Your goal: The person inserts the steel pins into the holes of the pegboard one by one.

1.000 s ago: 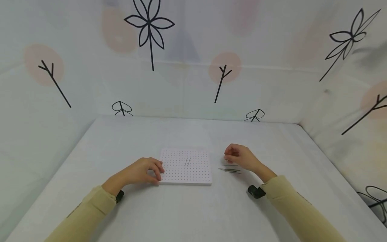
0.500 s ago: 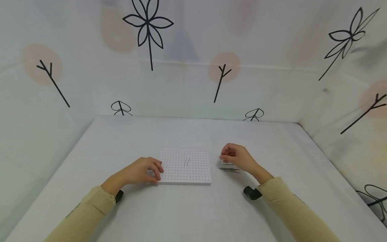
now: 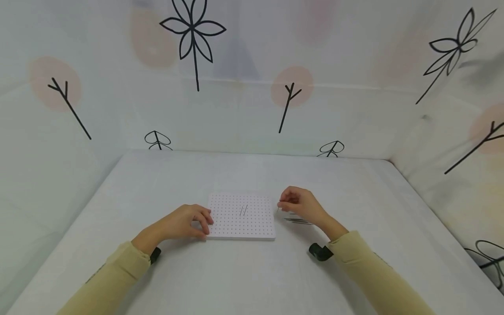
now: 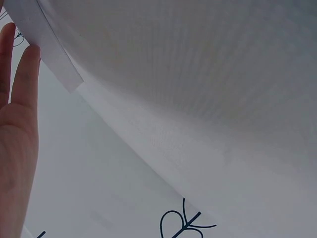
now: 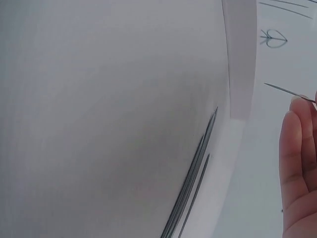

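A white board (image 3: pixel 226 225) with a grid of small holes lies flat on the table. Two thin dark needles (image 3: pixel 246 210) stand slanted near its middle. My left hand (image 3: pixel 185 222) rests at the board's left edge, fingertips on the edge and thumb by the front corner; in the left wrist view its fingers are fairly straight against the board's side (image 4: pixel 47 47). Just off the board's right edge, my right hand (image 3: pixel 301 204) pinches a single needle (image 5: pixel 281 90) between thumb and fingertips, its pointed end sticking out. Below that hand lies a small bunch of needles (image 5: pixel 190 181).
A white cloth covers the table (image 3: pixel 236 275), and behind it rises a pale curtain (image 3: pixel 244 109) with black flower and twig drawings. One needle (image 5: pixel 198 188) lies slightly apart from the bunch. A dark wrist camera (image 3: pixel 320 252) hangs under the right wrist.
My right hand has moved left from above the needle bunch toward the board, carrying a needle. My left hand and the board have stayed in place.
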`<state>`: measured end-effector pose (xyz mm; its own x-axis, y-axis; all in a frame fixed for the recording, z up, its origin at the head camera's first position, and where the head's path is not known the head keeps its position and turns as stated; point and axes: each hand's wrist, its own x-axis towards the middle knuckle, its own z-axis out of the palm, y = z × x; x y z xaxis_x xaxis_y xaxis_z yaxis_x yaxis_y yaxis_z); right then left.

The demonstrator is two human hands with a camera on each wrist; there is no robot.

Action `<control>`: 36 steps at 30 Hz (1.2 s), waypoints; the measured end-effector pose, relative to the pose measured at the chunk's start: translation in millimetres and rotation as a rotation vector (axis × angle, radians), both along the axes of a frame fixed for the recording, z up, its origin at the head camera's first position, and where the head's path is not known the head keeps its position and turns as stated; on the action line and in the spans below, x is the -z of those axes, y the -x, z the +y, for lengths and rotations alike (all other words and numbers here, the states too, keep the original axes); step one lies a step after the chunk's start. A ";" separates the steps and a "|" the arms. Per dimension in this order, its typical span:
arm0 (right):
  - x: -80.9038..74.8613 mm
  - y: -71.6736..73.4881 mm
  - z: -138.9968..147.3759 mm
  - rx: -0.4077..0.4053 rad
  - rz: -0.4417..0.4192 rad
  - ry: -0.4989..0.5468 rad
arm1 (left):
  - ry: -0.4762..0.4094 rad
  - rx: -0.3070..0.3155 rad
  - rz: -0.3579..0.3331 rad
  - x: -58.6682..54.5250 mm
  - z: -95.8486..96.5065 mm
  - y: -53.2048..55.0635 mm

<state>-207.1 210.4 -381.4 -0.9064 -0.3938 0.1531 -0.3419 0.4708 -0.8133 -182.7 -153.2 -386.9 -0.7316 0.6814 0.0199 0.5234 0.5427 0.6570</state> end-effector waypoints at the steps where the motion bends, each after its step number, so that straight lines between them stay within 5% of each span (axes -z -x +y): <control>1: 0.1 -0.3 -1.3 -0.001 0.004 -0.001 | -0.001 0.001 0.001 0.0 0.0 0.0; 36: 3.6 -2.6 -46.4 -0.075 0.005 0.065 | 0.011 0.002 0.010 -0.7 0.0 0.0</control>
<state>-204.5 163.9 -385.0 -0.8740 -0.4492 0.1851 -0.3785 0.3905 -0.8392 -182.7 -153.2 -386.3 -0.7298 0.6833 0.0197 0.5310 0.5485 0.6459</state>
